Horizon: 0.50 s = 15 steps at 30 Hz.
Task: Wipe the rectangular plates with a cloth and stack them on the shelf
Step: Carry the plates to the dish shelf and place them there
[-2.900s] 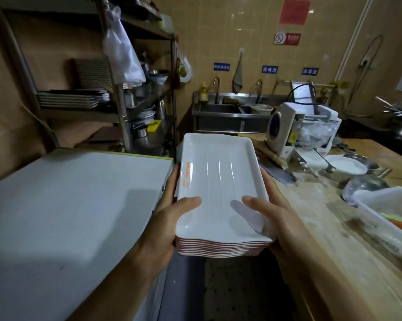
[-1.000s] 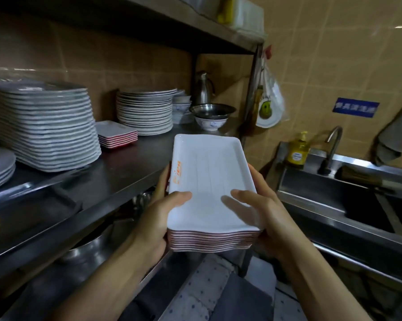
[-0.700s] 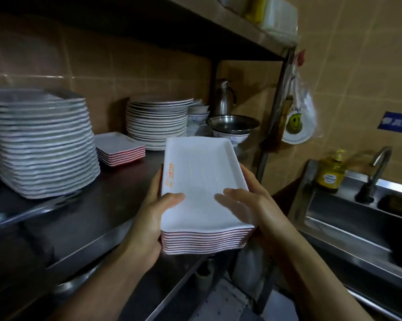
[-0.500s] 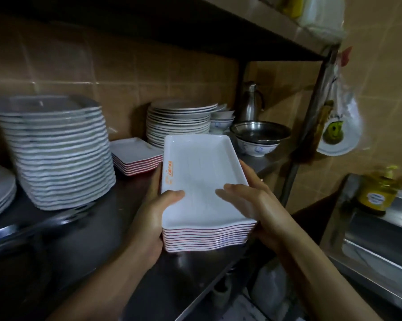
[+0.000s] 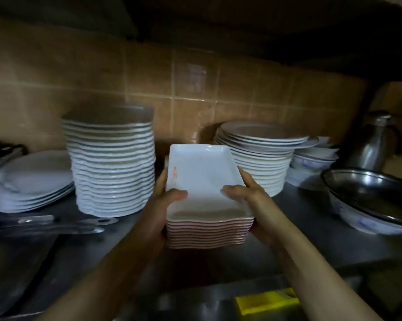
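Observation:
I hold a stack of several white rectangular plates [image 5: 202, 181] with red undersides over the steel shelf [image 5: 311, 228]. An orange mark runs along the top plate's left side. My left hand [image 5: 163, 205] grips the stack's left edge with the thumb on top. My right hand [image 5: 251, 200] grips the right edge the same way. The stack sits between two piles of white dishes, in front of the spot where a smaller pile of rectangular plates stood; that pile is hidden behind it. I cannot tell whether the stack touches the shelf.
A tall pile of white plates [image 5: 112, 163] stands to the left, flat oval plates [image 5: 30, 181] farther left. Round plates [image 5: 262, 154] are piled on the right, then small bowls [image 5: 313, 156], a metal kettle [image 5: 374, 140] and a steel bowl [image 5: 371, 193]. Metal utensil handles [image 5: 51, 224] lie at front left.
I have moved closer to the shelf and carried the stack forward and in between the two dish piles. Both hands keep the same grip.

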Tool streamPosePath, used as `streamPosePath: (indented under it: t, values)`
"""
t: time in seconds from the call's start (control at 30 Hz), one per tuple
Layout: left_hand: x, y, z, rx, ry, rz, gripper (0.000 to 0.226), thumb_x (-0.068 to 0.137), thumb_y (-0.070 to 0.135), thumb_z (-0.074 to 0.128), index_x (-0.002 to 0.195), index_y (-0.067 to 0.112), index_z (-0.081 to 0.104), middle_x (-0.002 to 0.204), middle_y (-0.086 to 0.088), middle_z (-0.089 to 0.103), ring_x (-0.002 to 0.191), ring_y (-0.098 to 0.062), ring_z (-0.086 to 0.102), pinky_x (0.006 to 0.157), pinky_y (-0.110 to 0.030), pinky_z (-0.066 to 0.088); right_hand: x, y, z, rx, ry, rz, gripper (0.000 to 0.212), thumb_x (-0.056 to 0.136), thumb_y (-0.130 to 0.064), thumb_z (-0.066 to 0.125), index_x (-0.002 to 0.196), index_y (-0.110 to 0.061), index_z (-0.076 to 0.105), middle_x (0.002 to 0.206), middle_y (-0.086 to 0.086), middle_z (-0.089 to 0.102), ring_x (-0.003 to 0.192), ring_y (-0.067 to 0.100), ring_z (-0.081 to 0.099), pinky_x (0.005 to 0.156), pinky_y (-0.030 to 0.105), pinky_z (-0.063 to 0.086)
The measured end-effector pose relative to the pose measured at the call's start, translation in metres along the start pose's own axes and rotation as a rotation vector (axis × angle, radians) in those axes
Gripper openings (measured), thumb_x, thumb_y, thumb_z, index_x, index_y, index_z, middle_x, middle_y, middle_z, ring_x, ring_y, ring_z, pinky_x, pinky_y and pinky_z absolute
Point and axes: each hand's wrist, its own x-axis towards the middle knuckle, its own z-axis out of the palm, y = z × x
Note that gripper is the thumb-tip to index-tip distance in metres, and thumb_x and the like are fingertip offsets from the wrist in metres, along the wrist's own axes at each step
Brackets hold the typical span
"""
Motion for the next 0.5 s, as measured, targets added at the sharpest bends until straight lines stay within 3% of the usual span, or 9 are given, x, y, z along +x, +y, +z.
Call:
streamPosePath:
  t: [0.13,0.23,0.33,0.5]
  values:
    - [0.019,0.002,0.007,-0.006,0.045,0.007,0.059,0.076,0.001,0.056,0.130,0.024,0.050,0.106,-0.003,0.070,0.081,-0.016,0.070,0.059,-0.025,0.055,0.034,0.005,-0.012,0.057,-0.080,0.031,0.055,0.080,-0.012,0.063,0.131,-0.027,0.048,0.114,0.003,0.068,0.099,0.025,0.067,0.081,0.039,0.056]
    - [0.033,0.004,0.006,-0.035,0.056,-0.002,0.073,0.061,0.005,0.055,0.132,0.020,0.048,0.112,-0.009,0.068,0.087,-0.022,0.069,0.063,-0.030,0.056,0.056,0.008,-0.016,0.064,-0.114,0.029,0.057,0.076,-0.013,0.063,0.130,-0.023,0.050,0.114,0.004,0.068,0.099,0.025,0.067,0.076,0.036,0.056]
    - [0.045,0.005,0.003,-0.027,0.061,-0.008,0.076,0.061,0.006,0.056,0.135,0.020,0.047,0.119,-0.013,0.065,0.095,-0.026,0.067,0.067,-0.032,0.056,0.072,0.006,-0.017,0.092,-0.139,0.042,0.046,0.085,-0.006,0.054,0.129,-0.023,0.052,0.112,0.004,0.069,0.097,0.026,0.068,0.072,0.034,0.055]
    - [0.056,0.004,0.000,-0.017,0.079,-0.010,0.075,0.060,0.006,0.057,0.133,0.020,0.048,0.110,-0.009,0.069,0.085,-0.021,0.070,0.061,-0.030,0.055,0.085,0.009,-0.018,0.115,-0.143,0.078,0.043,0.087,-0.007,0.054,0.127,-0.023,0.053,0.111,0.006,0.070,0.094,0.027,0.069,0.068,0.034,0.055]
